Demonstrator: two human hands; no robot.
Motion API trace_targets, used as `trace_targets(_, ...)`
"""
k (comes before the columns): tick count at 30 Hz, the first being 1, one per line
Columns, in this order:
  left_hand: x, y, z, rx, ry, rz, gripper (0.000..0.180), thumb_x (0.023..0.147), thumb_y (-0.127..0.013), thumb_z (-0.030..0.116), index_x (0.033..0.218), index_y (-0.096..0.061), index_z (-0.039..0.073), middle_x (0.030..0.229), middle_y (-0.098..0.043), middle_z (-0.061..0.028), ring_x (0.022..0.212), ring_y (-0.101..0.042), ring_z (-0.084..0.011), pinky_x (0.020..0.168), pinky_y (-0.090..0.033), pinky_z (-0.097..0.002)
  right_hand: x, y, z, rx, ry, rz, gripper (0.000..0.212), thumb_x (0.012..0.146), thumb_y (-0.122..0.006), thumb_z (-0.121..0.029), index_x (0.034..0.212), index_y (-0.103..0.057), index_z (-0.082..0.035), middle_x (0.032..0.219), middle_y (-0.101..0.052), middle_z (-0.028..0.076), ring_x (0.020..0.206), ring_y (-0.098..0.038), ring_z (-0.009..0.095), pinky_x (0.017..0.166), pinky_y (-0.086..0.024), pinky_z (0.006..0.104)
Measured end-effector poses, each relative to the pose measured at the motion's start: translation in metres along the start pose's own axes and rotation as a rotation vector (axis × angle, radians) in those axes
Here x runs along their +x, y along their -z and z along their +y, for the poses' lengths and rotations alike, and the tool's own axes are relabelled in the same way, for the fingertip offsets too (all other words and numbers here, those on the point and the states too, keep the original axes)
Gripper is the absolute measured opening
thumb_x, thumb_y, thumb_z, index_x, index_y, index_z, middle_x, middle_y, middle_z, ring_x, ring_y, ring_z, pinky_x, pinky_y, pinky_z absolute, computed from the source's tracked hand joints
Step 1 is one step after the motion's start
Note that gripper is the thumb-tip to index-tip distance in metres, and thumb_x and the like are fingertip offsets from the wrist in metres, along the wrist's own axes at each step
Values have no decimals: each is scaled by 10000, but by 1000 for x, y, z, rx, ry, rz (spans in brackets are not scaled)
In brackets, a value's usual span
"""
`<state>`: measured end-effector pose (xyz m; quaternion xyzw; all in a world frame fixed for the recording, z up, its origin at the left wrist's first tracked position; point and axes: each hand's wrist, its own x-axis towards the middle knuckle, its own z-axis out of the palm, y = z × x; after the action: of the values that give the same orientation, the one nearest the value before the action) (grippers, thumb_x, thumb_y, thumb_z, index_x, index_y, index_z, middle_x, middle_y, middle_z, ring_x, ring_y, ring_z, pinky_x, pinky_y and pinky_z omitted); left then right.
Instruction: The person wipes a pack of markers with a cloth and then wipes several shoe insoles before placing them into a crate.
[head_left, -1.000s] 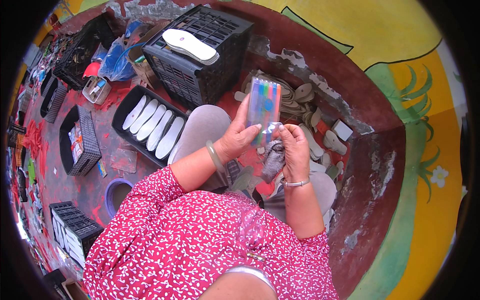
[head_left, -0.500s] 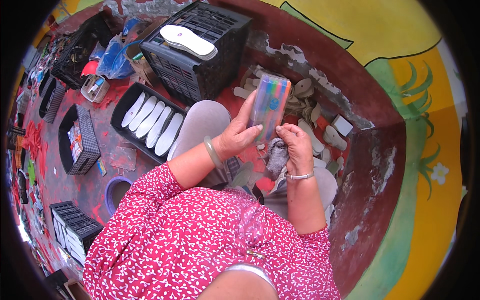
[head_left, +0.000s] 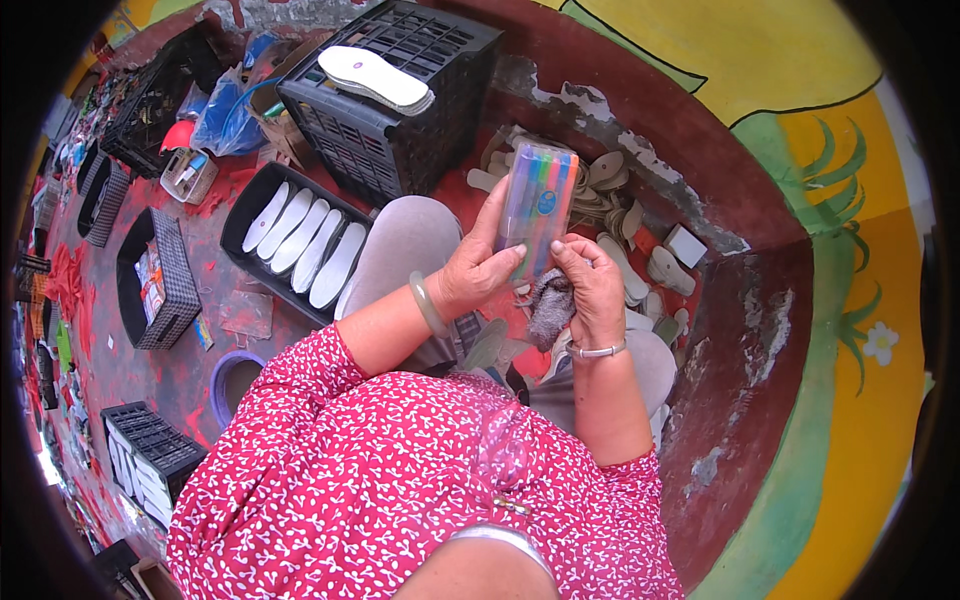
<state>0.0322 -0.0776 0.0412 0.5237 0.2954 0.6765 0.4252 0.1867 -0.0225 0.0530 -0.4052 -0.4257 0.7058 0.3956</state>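
A clear plastic case of coloured pens (head_left: 537, 200) is upright in front of me, with a row of bright colours showing through it. My left hand (head_left: 478, 268) is closed around its left side, thumb across the lower front. At the case's lower right corner, the thumb and forefinger of my right hand (head_left: 597, 295) are pinched together. A crumpled grey cloth (head_left: 549, 312) hangs from that same hand, below the case. Its lower fingers are curled and partly hidden.
White insoles (head_left: 300, 240) line a black bin at left. More insoles (head_left: 375, 78) lie stacked on an upturned black crate (head_left: 390, 150). Loose insoles (head_left: 605, 190) are heaped by the wall (head_left: 740, 330). A checked basket (head_left: 172, 300) and a purple-rimmed bucket (head_left: 222, 385) stand further left.
The case has turned slightly more upright and its top has shifted a little left. My right hand and the cloth have moved slightly at its lower corner.
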Motion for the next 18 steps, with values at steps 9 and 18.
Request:
trace_targets(9,-4,-3,1,-13,-15,-47,748,776,-370,-51,1424,-10,47,1409,-252,-134,1286,-300,-207,1059,-228,-340,-2,-3,-16,111,-198,-24,96,753,-689,-22,692,-617,-6,820,-568,28,631,-524,73,574,-422,213)
trace_targets(18,-2,-13,-4,-238,45,54,744,817,-455,-22,1431,-48,87,1386,-297,-101,1259,-345,-193,1037,-281,-343,4,3,9,-269,277,130,104,747,-713,-51,749,-616,-11,713,-555,13,591,-496,67,521,-386,196)
